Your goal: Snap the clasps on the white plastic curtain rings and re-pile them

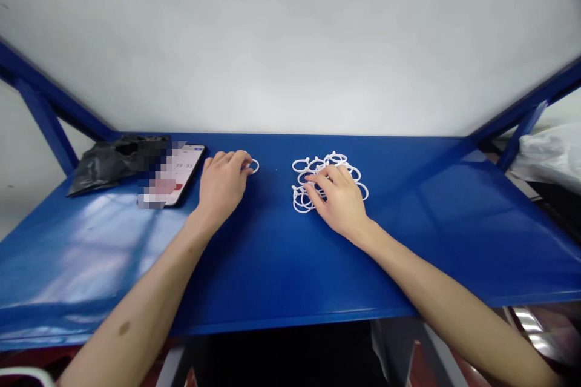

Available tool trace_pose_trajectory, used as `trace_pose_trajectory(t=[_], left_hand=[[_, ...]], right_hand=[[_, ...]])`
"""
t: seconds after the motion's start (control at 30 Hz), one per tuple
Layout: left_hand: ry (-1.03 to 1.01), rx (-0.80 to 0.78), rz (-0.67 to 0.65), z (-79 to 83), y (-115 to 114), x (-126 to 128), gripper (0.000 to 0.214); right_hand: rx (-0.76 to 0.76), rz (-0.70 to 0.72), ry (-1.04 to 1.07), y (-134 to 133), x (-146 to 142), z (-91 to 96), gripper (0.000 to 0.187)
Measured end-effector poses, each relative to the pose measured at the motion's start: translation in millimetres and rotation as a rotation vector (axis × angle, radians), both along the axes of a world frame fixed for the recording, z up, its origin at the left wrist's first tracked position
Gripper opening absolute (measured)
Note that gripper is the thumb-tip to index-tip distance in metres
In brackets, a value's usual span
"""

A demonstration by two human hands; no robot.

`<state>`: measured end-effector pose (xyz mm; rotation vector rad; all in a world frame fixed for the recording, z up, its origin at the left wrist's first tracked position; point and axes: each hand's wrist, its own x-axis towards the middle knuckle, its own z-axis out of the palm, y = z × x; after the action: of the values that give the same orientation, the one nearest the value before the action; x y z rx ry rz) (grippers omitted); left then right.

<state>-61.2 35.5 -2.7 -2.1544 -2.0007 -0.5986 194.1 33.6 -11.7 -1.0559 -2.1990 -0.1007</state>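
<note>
Ring work: it looks like the step is handling white rings, with the left hand (223, 180) at one lone ring (257, 166) and the right hand (336, 193) over a ring pile (313, 168).
Next pinch: I think it calls for light, slow fingers, because the rings in the pile lie over each other and could get hooked.
Left fingers: bent and close together, with the thumb near the pointer finger by the lone ring; I cannot tell if they pinch it.
Right fingers: bent and a bit spread, thumb and pointer apart, with rings showing in the gap.
Ring places: all by the far edge of the blue bench (272, 278); the pile is right of the middle, and the lone ring is between the pile and the phone (185, 169).
Ring count: one alone, and at least eight in the pile; the right hand hides some.
Other counts: one phone and one black bag (106, 163), side by side near the far left corner; one clear plastic bag (554, 151) past the right edge; two hands, both bare.
</note>
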Motion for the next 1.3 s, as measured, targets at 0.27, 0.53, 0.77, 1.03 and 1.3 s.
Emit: trace_pose_trajectory(t=[0.27,0.53,0.77,1.03,1.3], left_hand=[[-0.611,-0.005,-0.07,17.6,-12.0,12.9,0.024],[-1.28,-0.447,-0.459,18.0,-30.1,42.4,0.032],[-1.236,-0.62,-0.522,13.7,-36.0,50.7,0.032],[-1.123,-0.359,-0.393,22.0,-36.2,50.2,0.02],[-1.268,-0.347,-0.283,15.4,-37.5,57.8,0.03]], right_hand=[[-0.054,0.117,0.057,-6.5,0.0,1.4,0.021],[-0.153,0.217,0.223,-13.7,-2.4,2.3,0.028],[-0.134,0.277,0.321,-17.1,-2.0,2.2,0.016],[-0.128,0.262,0.325,-17.3,-0.3,6.3,0.013],[-0.083,0.262,0.324,-21.3,-2.0,6.6,0.025]])
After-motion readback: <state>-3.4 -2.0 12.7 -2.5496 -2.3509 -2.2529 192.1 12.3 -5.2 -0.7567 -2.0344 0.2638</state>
